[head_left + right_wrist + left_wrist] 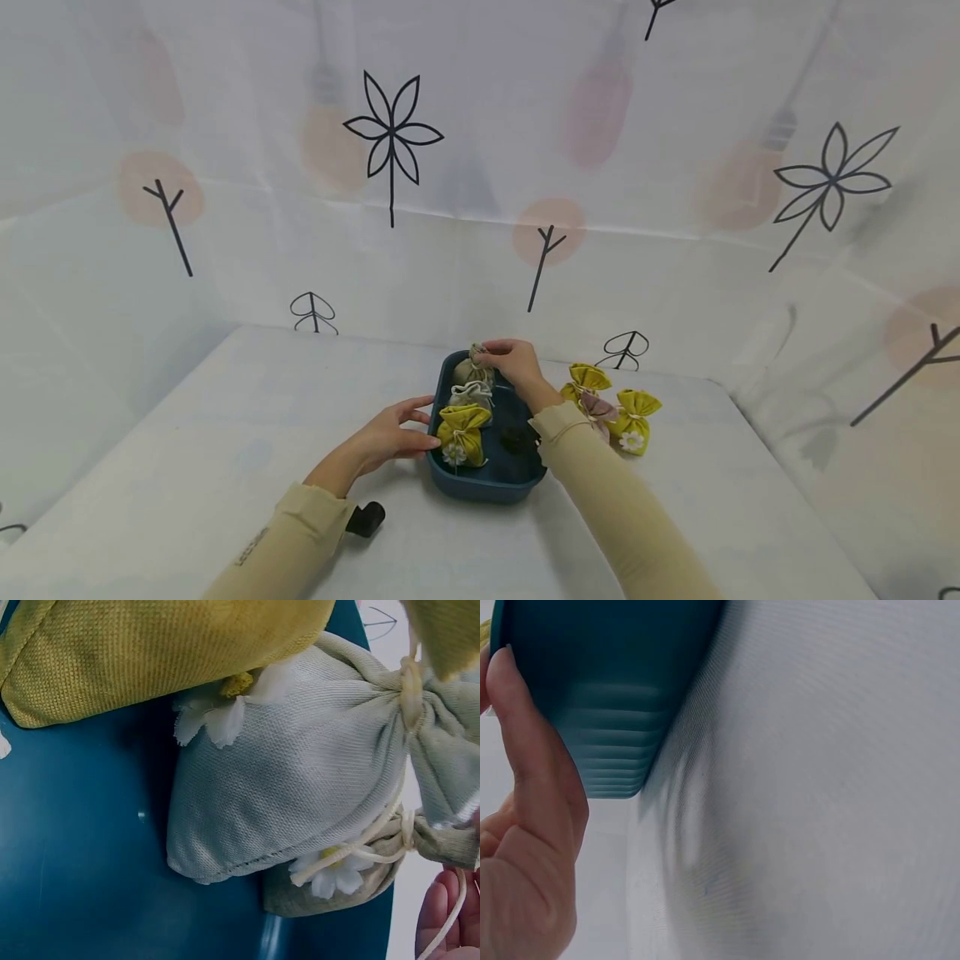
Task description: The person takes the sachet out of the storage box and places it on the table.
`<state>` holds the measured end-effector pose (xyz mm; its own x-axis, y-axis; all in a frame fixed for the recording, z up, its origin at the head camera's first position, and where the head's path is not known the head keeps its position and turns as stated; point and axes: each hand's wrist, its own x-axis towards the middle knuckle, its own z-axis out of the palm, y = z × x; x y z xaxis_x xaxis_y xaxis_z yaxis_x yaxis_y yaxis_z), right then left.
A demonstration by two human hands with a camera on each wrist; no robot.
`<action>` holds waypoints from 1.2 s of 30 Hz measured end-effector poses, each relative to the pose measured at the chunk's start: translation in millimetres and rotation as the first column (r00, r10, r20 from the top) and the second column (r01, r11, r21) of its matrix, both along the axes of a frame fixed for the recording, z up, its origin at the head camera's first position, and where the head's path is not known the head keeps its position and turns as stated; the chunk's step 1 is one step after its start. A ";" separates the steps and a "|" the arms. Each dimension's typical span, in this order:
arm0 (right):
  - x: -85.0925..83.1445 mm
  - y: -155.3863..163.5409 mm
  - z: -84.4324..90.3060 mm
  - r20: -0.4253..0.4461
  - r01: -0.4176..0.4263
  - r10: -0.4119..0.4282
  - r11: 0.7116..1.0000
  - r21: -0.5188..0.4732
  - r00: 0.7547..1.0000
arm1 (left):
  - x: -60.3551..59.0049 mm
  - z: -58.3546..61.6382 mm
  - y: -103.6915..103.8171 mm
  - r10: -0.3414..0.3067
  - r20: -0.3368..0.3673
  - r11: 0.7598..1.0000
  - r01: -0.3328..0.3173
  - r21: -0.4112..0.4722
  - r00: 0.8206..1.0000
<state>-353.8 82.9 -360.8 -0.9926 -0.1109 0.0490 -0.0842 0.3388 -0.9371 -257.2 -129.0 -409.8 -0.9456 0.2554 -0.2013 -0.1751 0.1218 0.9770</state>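
Grey-green drawstring pouch, daisy-trimmed

Three tied pouches lie on the white table by a patterned curtain.

A white cloth-covered table stands against pale translucent curtains printed with black line flowers, small trees and soft peach circles.

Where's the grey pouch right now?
In the head view, the grey pouch sits inside the blue tray, between the yellow pouch and the olive pouch.
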 end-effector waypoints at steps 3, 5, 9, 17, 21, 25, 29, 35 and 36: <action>-0.1 -1.0 -1.3 0.004 -0.019 0.019 1.000 0.013 1.000 | 0.3 0.5 0.2 0.001 0.004 1.000 -0.001 0.002 1.000; -1.2 -0.9 -2.3 0.004 -0.027 0.027 0.999 0.021 1.000 | 0.5 0.9 0.3 0.001 0.006 1.000 -0.001 0.003 1.000; -2.3 -0.4 -2.4 0.012 -0.028 0.027 0.999 0.028 1.000 | 0.9 1.7 -0.2 -0.003 0.003 1.000 0.003 0.003 1.000; -3.9 -0.5 -2.9 -0.016 -0.005 0.006 0.999 0.046 1.000 | 1.3 1.9 -0.8 0.000 -0.002 1.000 0.000 -0.004 1.000; -5.5 0.6 -3.1 -0.032 0.015 -0.014 1.000 0.014 0.999 | 0.9 1.4 -0.4 -0.004 -0.003 1.000 0.004 -0.001 1.000; -4.7 1.1 -0.6 -0.027 0.029 -0.029 0.999 -0.019 0.999 | 0.9 2.3 0.7 -0.005 -0.002 1.000 0.005 -0.003 1.000; -2.6 1.5 1.8 -0.041 0.038 -0.039 0.999 -0.019 0.998 | 1.0 3.1 1.3 -0.010 -0.005 1.000 0.010 -0.003 1.000; 3.9 3.8 8.3 -0.083 0.045 -0.046 0.999 -0.010 0.996 | 0.3 1.5 1.2 -0.008 -0.003 1.000 0.008 -0.001 1.000; 5.3 4.5 9.6 -0.091 0.048 -0.049 0.999 -0.011 0.995 | 0.3 1.3 1.2 -0.005 0.000 1.000 0.005 -0.003 1.000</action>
<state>-348.5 87.4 -351.2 -0.9881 -0.0621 0.1405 -0.1533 0.3366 -0.9291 -257.0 -127.9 -408.5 -0.9445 0.2592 -0.2018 -0.1743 0.1252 0.9767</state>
